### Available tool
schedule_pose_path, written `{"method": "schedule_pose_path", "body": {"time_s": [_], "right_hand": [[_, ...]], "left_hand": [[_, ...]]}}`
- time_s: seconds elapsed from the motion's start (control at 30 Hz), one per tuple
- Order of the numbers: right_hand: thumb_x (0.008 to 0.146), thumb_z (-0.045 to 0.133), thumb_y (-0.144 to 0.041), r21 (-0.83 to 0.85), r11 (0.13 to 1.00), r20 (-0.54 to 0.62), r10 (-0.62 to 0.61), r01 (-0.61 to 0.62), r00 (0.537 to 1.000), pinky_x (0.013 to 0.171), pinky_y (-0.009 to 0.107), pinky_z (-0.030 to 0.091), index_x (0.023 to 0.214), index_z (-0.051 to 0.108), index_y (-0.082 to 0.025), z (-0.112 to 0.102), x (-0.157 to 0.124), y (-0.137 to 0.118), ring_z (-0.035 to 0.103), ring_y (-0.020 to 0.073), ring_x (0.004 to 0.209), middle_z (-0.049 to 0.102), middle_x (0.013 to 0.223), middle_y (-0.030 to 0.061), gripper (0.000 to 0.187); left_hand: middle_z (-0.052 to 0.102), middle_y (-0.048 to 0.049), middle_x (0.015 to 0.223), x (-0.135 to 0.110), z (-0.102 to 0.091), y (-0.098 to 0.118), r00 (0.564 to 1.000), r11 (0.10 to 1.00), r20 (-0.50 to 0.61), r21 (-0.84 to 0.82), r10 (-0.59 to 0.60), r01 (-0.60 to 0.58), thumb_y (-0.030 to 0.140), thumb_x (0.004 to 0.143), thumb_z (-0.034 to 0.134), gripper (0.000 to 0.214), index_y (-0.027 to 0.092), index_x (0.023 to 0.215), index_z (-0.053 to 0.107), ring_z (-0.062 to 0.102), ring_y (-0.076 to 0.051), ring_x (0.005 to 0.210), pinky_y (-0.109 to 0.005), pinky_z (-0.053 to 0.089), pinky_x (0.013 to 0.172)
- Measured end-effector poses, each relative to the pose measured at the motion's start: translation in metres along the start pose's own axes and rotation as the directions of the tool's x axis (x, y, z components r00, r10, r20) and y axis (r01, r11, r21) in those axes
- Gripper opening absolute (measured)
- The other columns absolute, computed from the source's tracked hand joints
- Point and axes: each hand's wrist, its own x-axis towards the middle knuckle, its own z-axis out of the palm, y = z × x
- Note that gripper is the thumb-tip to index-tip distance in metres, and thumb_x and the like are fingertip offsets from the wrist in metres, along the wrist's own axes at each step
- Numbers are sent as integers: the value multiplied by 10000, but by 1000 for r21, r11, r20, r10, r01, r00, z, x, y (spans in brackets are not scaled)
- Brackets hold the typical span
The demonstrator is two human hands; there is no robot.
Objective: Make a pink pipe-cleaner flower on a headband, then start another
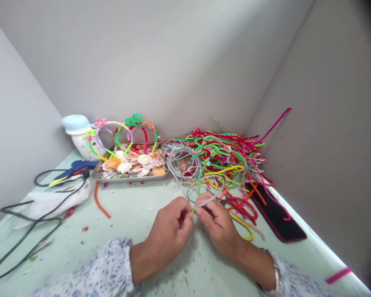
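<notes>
My left hand (170,231) and my right hand (218,220) meet over the pale green table (132,218), fingertips pinched together. Between them they grip the end of a thin grey headband (208,185) and a green pipe cleaner (199,181) that rises from the pinch. The headband arcs up and away from my right fingers. Just behind lies a big tangle of coloured pipe cleaners (225,159), and a bundle of bare grey headbands (181,159) sits to its left.
A metal tray (95,175) of seashells holds finished wrapped headbands (123,134). A white jar with a blue lid (78,134), a blue glue gun (72,170) with black cable, and white cloth lie left. A black phone (276,216) lies right. Grey walls enclose the corner.
</notes>
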Motion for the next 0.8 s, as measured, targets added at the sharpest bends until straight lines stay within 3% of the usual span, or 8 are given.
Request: {"method": "schedule_pose_path", "body": {"time_s": [0.17, 0.43, 0.8], "right_hand": [[923, 444, -250, 4, 998, 6, 56, -56, 998, 780, 318, 423, 811, 535, -196, 3, -1, 1, 530, 177, 825, 548, 842, 26, 154], [918, 442, -230, -11, 998, 9, 68, -68, 998, 772, 313, 402, 805, 536, -195, 3, -1, 4, 521, 175, 820, 543, 831, 18, 151], [922, 451, -288, -17, 988, 1, 155, -155, 988, 674, 281, 383, 752, 525, -188, 4, -4, 4, 487, 155, 709, 510, 729, -6, 211]], "left_hand": [[432, 46, 625, 1, 1, -3, 999, 998, 21, 49, 26, -27, 172, 826, 447, 90, 194, 748, 486, 398, -119, 580, -233, 307, 551], [512, 37, 641, 6, -1, -3, 997, 998, 70, 42, -42, 39, 184, 827, 461, 70, 189, 803, 527, 449, -120, 575, -226, 334, 543], [591, -9, 751, 2, -2, -5, 997, 992, 68, 120, 31, -39, 209, 875, 428, 161, 192, 913, 584, 497, -142, 634, -248, 358, 596]]}}
